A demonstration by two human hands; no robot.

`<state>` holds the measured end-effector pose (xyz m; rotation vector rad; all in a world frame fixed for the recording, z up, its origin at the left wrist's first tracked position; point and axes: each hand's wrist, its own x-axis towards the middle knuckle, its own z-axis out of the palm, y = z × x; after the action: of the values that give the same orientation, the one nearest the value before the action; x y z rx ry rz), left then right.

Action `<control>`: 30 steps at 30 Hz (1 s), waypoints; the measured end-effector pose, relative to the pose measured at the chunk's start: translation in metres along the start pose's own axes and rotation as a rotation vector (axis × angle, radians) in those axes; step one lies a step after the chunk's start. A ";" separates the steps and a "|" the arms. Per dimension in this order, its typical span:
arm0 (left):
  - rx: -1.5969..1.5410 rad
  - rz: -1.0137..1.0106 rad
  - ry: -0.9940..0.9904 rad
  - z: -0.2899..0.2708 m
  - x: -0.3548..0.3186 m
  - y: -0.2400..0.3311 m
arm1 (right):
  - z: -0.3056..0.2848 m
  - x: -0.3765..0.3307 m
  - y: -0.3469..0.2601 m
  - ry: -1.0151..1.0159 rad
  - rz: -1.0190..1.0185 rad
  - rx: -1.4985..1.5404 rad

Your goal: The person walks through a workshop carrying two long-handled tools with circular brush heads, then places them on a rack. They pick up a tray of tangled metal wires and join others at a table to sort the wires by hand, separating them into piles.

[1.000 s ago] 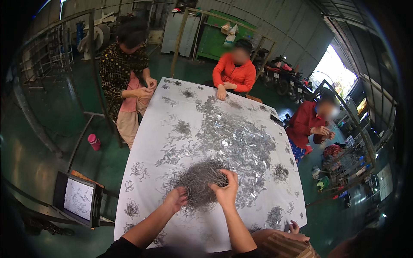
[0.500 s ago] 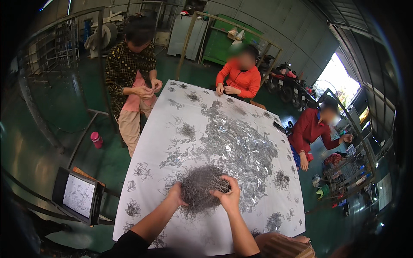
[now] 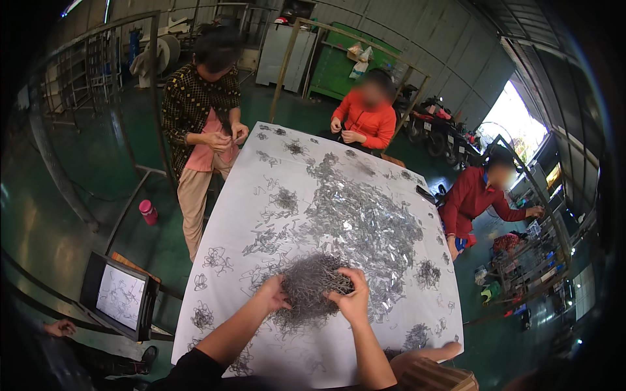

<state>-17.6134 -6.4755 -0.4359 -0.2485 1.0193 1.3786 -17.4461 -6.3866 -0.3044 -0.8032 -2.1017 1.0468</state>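
Between my hands is a dense tangle of thin dark wire pieces (image 3: 314, 296), resting over the near part of a white table (image 3: 225, 306). On its left side my left hand (image 3: 272, 294) presses in with curled fingers. My right hand (image 3: 353, 298) grips the right side of the same tangle, thumb and fingers dug into the wires. Just beyond lies a broad spread of loose, shiny small metal pieces (image 3: 365, 228). Smaller tangles of bent wire (image 3: 212, 257) lie along the left edge, and another small heap (image 3: 427, 274) is to the right.
Around the table are a person in a patterned jacket (image 3: 186, 104), one in orange (image 3: 372, 120) and one in dark red (image 3: 466, 202). A screen (image 3: 120, 296) stands at lower left, a pink bottle (image 3: 148, 212) on the floor. A brown striped object (image 3: 437, 376) is at lower right.
My hands and the wire tangle have shifted slightly to the right. The person in orange has raised a hand off the table edge. A bare limb now reaches further over the lower right corner.
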 end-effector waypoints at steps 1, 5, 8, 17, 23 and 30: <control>0.058 -0.009 -0.020 -0.004 -0.005 0.003 | -0.006 0.003 -0.001 -0.043 -0.008 0.012; 0.382 0.129 0.048 -0.026 -0.010 0.016 | -0.031 0.018 -0.009 -0.214 -0.068 0.012; 0.313 0.116 0.032 -0.032 0.015 0.013 | -0.037 0.025 -0.019 -0.297 -0.106 0.046; -0.052 -0.068 -0.417 0.013 0.016 0.011 | -0.030 0.033 -0.023 -0.313 -0.101 0.055; -0.019 -0.053 -0.373 0.016 -0.001 0.016 | -0.029 0.032 -0.013 -0.293 -0.120 0.013; 0.084 -0.101 -0.339 0.017 -0.008 0.013 | -0.028 0.027 -0.014 -0.257 -0.067 0.004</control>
<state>-17.6160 -6.4658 -0.4150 -0.0021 0.7690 1.2329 -17.4446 -6.3612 -0.2720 -0.6182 -2.3223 1.1697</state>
